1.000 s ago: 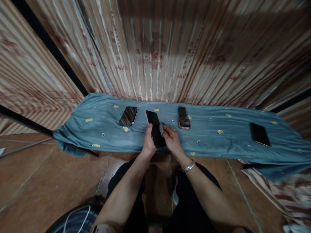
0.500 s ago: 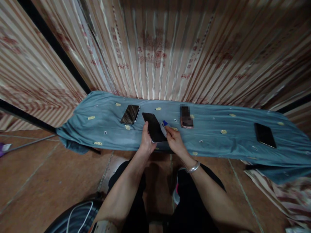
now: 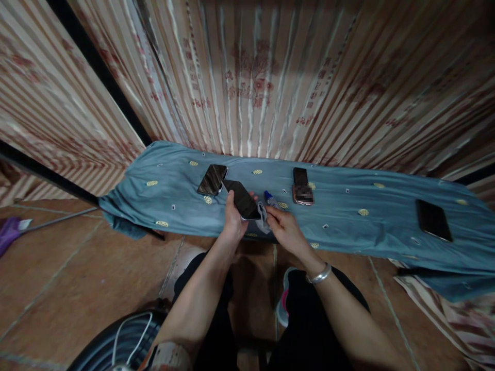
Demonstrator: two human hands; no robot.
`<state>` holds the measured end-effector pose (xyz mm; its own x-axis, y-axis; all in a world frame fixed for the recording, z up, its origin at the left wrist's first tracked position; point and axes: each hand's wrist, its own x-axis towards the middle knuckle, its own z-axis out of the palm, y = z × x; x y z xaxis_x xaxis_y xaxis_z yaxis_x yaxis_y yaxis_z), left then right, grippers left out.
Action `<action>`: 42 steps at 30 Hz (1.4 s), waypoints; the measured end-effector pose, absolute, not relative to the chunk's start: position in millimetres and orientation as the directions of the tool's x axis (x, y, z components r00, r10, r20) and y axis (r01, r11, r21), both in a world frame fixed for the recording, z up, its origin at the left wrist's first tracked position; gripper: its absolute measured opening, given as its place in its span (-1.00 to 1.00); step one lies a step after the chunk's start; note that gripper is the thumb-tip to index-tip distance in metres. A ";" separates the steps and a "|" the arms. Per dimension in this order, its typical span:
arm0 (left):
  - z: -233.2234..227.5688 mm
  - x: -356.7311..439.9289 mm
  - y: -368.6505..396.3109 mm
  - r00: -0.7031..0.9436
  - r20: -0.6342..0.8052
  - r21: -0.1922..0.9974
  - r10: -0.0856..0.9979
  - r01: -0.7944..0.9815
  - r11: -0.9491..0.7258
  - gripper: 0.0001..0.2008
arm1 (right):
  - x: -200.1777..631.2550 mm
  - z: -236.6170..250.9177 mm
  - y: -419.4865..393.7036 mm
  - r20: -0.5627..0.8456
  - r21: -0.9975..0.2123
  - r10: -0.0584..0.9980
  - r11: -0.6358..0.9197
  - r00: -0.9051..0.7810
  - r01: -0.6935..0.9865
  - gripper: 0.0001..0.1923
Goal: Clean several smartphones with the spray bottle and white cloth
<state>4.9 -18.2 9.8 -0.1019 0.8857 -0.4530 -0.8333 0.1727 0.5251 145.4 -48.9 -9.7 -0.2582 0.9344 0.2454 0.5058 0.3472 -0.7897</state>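
Left hand (image 3: 234,219) has its grip clamped around a black phone (image 3: 242,199), held just over the near edge of the counter, which is covered in a blue cloth (image 3: 348,226). Right hand (image 3: 285,231) is pinching a small grey wipe (image 3: 263,215) right beside the phone. A little blue-capped bottle (image 3: 269,198) sits on the cloth just past it. Three more phones lie around: one (image 3: 212,179) to the left, one (image 3: 301,185) to the right, one (image 3: 433,220) far right.
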 end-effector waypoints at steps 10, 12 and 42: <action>8.6 4.2 -16.6 -0.123 -0.451 0.546 0.884 -0.822 0.164 -0.62 | 143.3 -18.6 -55.3 0.479 -0.560 0.816 0.567 -0.323 0.604 -0.66; 7.2 4.7 -16.6 -0.118 -0.452 0.551 0.884 -0.817 0.172 -0.62 | 140.5 -17.9 -57.7 0.522 -0.505 0.786 0.598 -0.331 0.623 -0.66; -8.1 44.2 -33.6 0.028 -0.381 0.546 0.924 -0.800 0.249 -0.62 | 133.2 -17.0 -42.3 0.535 -0.523 0.797 0.572 -0.279 0.632 -0.54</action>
